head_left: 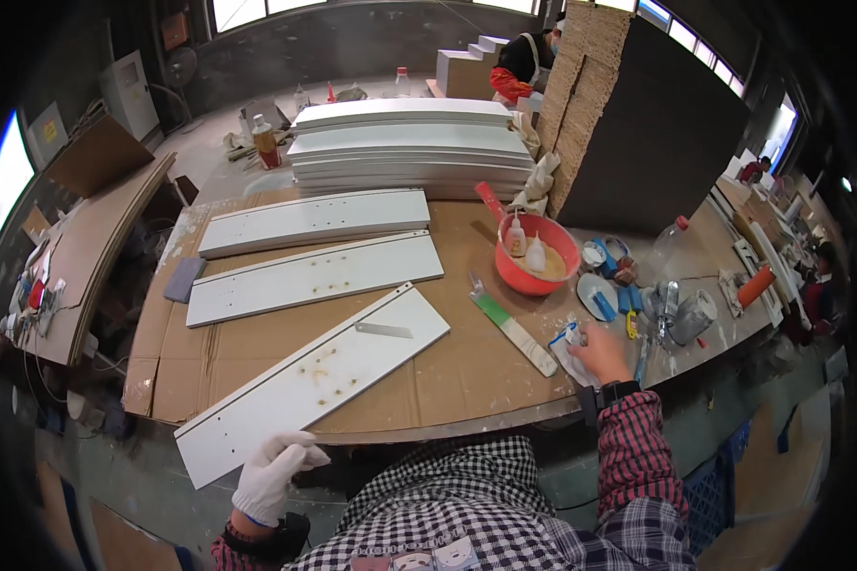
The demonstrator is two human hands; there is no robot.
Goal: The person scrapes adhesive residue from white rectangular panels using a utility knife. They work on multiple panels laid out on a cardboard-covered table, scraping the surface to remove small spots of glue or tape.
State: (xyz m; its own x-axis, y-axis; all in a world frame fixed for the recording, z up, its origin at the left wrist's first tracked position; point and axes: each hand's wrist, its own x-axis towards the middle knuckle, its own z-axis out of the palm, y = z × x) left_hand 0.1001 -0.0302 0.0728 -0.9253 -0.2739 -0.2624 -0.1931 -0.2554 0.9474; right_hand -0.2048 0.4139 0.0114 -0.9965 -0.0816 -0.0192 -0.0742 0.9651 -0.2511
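My left hand (276,473), in a white glove, is held just off the near end of a white board (300,385). Its fingers are curled together, and I see nothing in them. This board lies slanted on cardboard, marked with brownish spots and small holes, with a thin metal blade (383,329) on top. At the right of the bench my bare right hand (604,353) grips a crumpled white glove (567,347) with a blue edge. Left of it lies a green-and-cream brush-like tool (514,328).
Two more white boards (319,280) lie beyond, near a grey block (184,280). White panels (409,143) are stacked behind. A red bowl (554,285) holds squeeze bottles. Tape rolls, tools and a clear bottle (669,246) crowd the right. A tall dark cabinet panel (652,133) stands behind; another person (522,65) works beyond.
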